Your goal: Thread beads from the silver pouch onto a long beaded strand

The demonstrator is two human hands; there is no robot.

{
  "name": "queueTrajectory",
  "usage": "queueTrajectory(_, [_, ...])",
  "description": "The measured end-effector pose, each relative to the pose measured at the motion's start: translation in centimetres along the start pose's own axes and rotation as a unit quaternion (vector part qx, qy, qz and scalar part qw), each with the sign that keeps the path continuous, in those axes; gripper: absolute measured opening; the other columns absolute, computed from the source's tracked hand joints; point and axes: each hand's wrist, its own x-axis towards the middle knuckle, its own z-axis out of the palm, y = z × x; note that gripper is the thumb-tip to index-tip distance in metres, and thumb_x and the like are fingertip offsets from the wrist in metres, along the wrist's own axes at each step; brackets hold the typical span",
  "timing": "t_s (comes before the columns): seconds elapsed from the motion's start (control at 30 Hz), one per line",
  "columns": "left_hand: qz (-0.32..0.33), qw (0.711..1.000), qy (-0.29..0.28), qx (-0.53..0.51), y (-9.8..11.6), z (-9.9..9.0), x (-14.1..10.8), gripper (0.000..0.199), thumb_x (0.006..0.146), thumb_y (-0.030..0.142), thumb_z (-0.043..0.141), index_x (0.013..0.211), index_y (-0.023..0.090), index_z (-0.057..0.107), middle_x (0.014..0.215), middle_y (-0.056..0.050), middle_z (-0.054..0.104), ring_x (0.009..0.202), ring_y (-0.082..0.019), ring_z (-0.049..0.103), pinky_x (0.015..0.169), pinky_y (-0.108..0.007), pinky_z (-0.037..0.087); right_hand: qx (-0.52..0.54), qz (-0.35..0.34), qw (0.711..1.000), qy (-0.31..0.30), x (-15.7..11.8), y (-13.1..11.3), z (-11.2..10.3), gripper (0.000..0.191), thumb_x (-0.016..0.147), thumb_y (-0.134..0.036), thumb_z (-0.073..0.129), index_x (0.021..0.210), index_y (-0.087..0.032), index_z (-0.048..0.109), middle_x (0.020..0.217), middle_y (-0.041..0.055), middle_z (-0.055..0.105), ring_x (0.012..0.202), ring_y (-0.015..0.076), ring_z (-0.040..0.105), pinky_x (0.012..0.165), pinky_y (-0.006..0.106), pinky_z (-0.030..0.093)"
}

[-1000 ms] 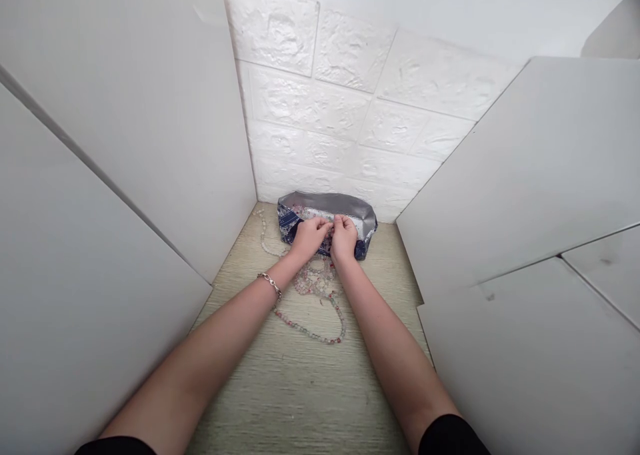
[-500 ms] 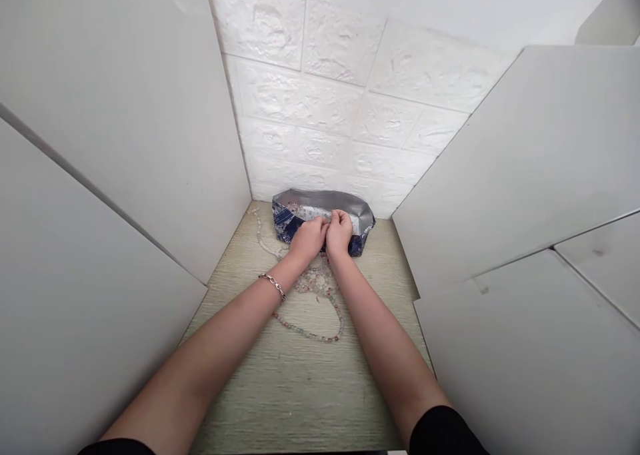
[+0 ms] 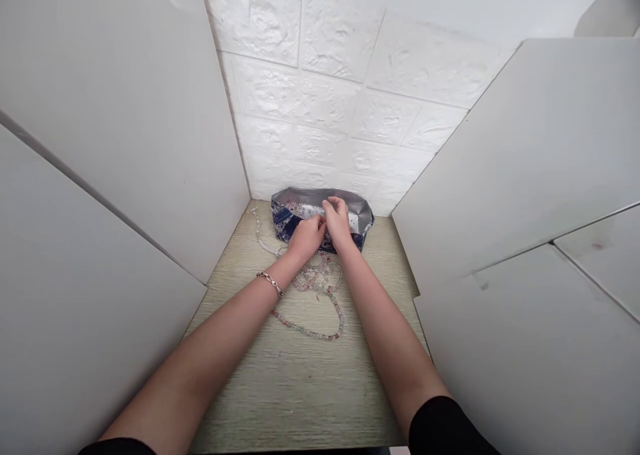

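A blue patterned bag (image 3: 284, 223) with a silvery lining stands with its mouth wide, loose small beads (image 3: 295, 208) inside. At its front edge, my left hand (image 3: 306, 236) has thumb and finger pinched at the upper end of a bead string (image 3: 320, 336); the grip itself is hardly visible. The string's pale, pink and green beads lie in loops and a tangle below the hands. Just right of and above it, my right hand (image 3: 338, 220) hangs over the bag's mouth, fingers curled together. Whatever its fingertips hold is too small to make out.
The narrow wooden surface (image 3: 300, 388) runs between a white panel (image 3: 125, 142) on the left and white panels (image 3: 525, 175) on the right. A white brick-patterned wall (image 3: 330, 102) rises behind the bag. One end of the beads trails toward the back left corner.
My right hand has lifted slightly and moved a little apart from my left, its fingers now further over the bag's mouth. The left hand has barely moved.
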Motion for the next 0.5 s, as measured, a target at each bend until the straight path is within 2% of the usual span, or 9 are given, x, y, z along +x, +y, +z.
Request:
queueTrajectory(0.13, [0.003, 1.0, 0.001, -0.008, -0.1, 0.0, 0.0, 0.027, 0.08, 0.029, 0.036, 0.083, 0.013, 0.058, 0.076, -0.01, 0.063, 0.068, -0.018, 0.056, 0.06, -0.025, 0.036, -0.051, -0.025, 0.997, -0.05, -0.2, -1.3, -0.7, 0.032, 0.075, -0.038, 0.038, 0.098, -0.019, 0.048, 0.111, 0.0063, 0.046, 0.109, 0.0156, 0.037, 0.095, 0.03, 0.025])
queueTrajectory(0.3, [-0.001, 1.0, 0.002, -0.016, 0.0, 0.0, -0.1, 0.029, 0.08, 0.031, 0.036, 0.082, 0.012, 0.058, 0.075, -0.011, 0.062, 0.068, -0.018, 0.056, 0.061, -0.026, 0.037, -0.172, -0.129, 0.967, -0.139, 0.0, -3.0, -2.3, 0.034, 0.08, -0.036, 0.034, 0.104, -0.017, 0.048, 0.113, 0.0076, 0.048, 0.11, 0.0167, 0.038, 0.095, 0.033, 0.024])
queueTrajectory(0.4, [0.009, 0.999, 0.003, -0.033, 0.0, -0.1, -0.1, 0.028, 0.079, 0.031, 0.038, 0.082, 0.013, 0.059, 0.075, -0.009, 0.062, 0.067, -0.016, 0.055, 0.063, -0.026, 0.038, -0.231, -0.202, 0.938, -0.161, -0.1, -4.9, -4.4, 0.032, 0.08, -0.03, 0.035, 0.105, -0.014, 0.049, 0.113, 0.0101, 0.048, 0.108, 0.0168, 0.04, 0.093, 0.031, 0.027])
queueTrajectory(0.5, [0.014, 0.998, 0.005, -0.062, -0.1, -0.2, 0.0, 0.026, 0.078, 0.032, 0.04, 0.081, 0.015, 0.059, 0.075, -0.007, 0.062, 0.066, -0.015, 0.054, 0.064, -0.025, 0.038, -0.308, -0.182, 0.922, -0.148, -0.9, -7.4, -7.4, 0.027, 0.077, -0.027, 0.039, 0.095, -0.013, 0.054, 0.1, 0.0097, 0.055, 0.095, 0.0174, 0.048, 0.084, 0.03, 0.035])
